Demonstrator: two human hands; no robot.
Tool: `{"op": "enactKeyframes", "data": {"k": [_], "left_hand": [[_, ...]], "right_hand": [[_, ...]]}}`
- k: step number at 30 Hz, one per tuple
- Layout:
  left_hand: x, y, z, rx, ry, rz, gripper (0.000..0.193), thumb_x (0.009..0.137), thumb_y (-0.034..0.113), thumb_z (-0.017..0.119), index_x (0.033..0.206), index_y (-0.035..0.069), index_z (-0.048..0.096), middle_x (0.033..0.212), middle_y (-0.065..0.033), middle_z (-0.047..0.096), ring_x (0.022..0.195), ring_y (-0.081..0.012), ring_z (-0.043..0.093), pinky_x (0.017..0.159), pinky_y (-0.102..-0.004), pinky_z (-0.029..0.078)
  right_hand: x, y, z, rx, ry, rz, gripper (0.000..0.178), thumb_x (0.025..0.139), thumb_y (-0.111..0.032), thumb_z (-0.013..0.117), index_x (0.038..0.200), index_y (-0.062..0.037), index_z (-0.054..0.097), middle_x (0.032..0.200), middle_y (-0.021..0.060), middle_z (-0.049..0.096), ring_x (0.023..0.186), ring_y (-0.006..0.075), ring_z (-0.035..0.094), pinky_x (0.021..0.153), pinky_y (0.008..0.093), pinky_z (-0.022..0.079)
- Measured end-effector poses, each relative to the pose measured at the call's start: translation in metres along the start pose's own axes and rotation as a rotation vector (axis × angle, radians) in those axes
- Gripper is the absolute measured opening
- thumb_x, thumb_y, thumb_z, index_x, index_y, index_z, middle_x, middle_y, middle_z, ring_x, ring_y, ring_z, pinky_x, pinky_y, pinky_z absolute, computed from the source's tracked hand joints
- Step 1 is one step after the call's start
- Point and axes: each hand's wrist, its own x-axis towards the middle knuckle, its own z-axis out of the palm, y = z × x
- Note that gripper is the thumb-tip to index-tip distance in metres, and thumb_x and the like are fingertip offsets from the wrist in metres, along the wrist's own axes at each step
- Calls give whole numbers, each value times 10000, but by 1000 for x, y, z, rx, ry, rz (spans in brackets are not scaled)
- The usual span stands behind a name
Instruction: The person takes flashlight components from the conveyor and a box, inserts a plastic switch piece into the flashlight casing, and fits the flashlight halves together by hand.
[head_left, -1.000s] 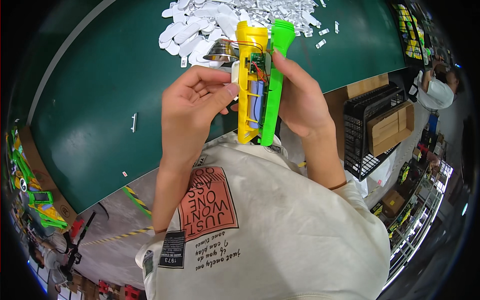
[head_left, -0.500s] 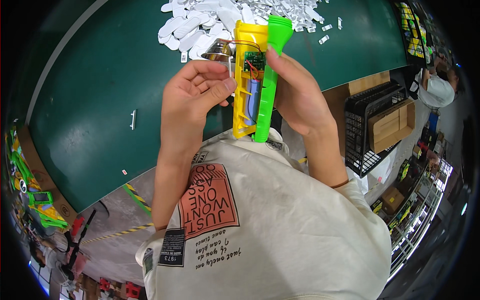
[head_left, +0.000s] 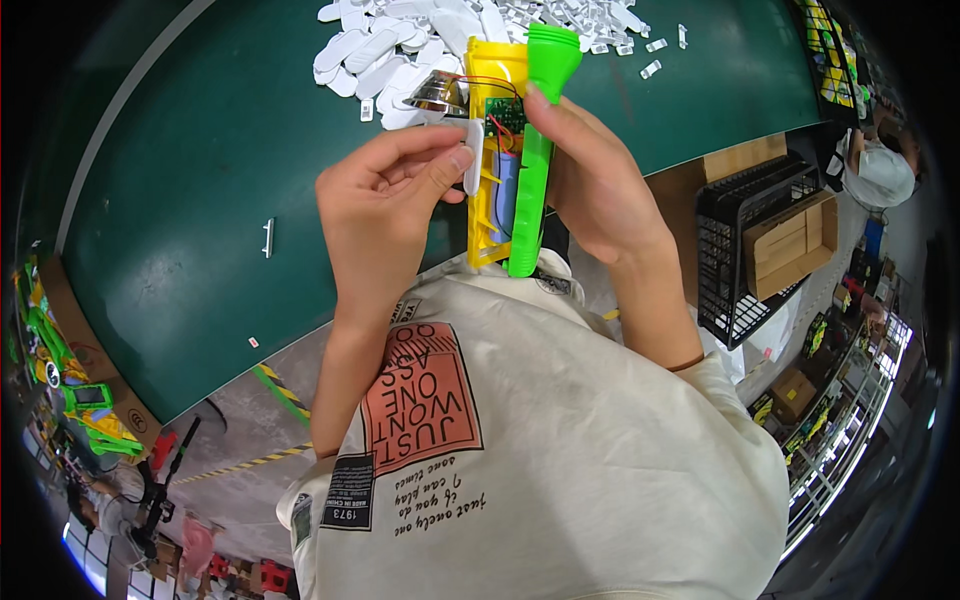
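My right hand [head_left: 600,180] is wrapped round an opened flashlight casing, a green half [head_left: 540,150] beside a yellow half [head_left: 480,220]. Inside the yellow half sit a green circuit board [head_left: 504,118] and a purple battery cell [head_left: 504,195], joined by thin wires. A shiny reflector cup [head_left: 440,92] hangs out to the left on red and black wires. Between thumb and fingers, my left hand [head_left: 395,190] pinches a flat white plastic piece [head_left: 473,160] against the yellow half's left edge.
Heaps of white plastic pieces [head_left: 375,60] lie at the far side of the green table [head_left: 180,200]. One small white part [head_left: 268,238] lies left of my hands. To the right stands a black crate [head_left: 720,230] with a cardboard box [head_left: 790,245].
The white piece in my left hand has turned from edge-on to showing its flat face, against the yellow half. The green half has shifted slightly left and up.
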Motion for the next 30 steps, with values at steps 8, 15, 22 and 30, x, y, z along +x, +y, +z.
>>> {"op": "enactKeyframes", "data": {"k": [8, 15, 22, 30], "left_hand": [[-2, 3, 0, 57, -26, 0, 234, 813, -21, 704, 1023, -99, 638, 904, -127, 686, 790, -111, 659, 697, -205, 545], [2, 10, -5, -71, 19, -138, 266, 813, -31, 692, 1063, -83, 616, 902, -132, 684, 791, -124, 658, 681, -218, 547], [6, 5, -10, -13, -7, -150, 247, 837, -16, 667, 1069, -84, 617, 898, -124, 687, 787, -136, 654, 665, -249, 551], [8, 2, -12, -15, -18, -133, 259, 840, -14, 671, 1086, -75, 616, 890, -127, 687, 778, -137, 651, 659, -263, 557]], "right_hand": [[1, 1, 2, -34, 20, -42, 388, 956, -334, 563, 1167, -12, 525, 988, 46, 601, 899, 106, 585, 794, 281, 483], [3, 8, 3, -69, 37, -80, 366, 950, -327, 571, 1145, -19, 536, 968, 38, 598, 846, 101, 580, 723, 269, 487], [3, 9, 8, -127, 39, -108, 351, 943, -322, 574, 1124, -24, 538, 916, 40, 592, 787, 105, 576, 686, 271, 484], [3, 10, 5, -158, 31, -125, 363, 932, -335, 583, 1116, -24, 543, 904, 47, 585, 771, 108, 569, 673, 267, 477]]}}
